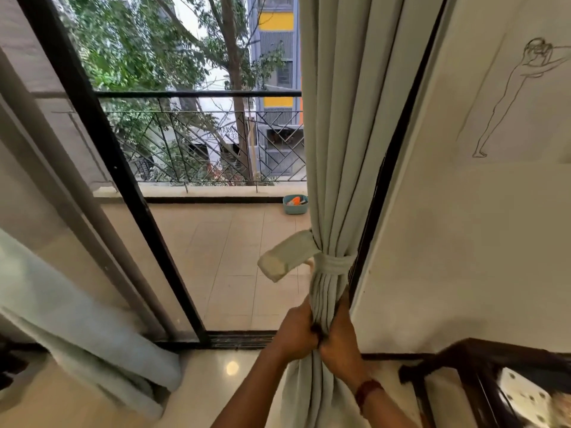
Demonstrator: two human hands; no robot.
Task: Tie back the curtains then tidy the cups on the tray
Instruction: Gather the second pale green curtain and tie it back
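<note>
A pale green curtain (340, 149) hangs at the right side of the balcony door, gathered into a bunch. A matching tieback band (335, 265) is wrapped around it, and the band's loose end (285, 256) sticks out to the left. Below the band, my left hand (296, 332) and my right hand (338, 338) both grip the bunched fabric, knuckles touching. A second pale curtain (77, 319) hangs loose at the lower left. No tray or cups are in view.
The sliding glass door (102, 143) with a black frame stands open onto a tiled balcony with a metal railing (200, 94). A teal tub (295, 204) sits on the balcony floor. A dark wooden chair (482, 375) stands at the lower right by the wall.
</note>
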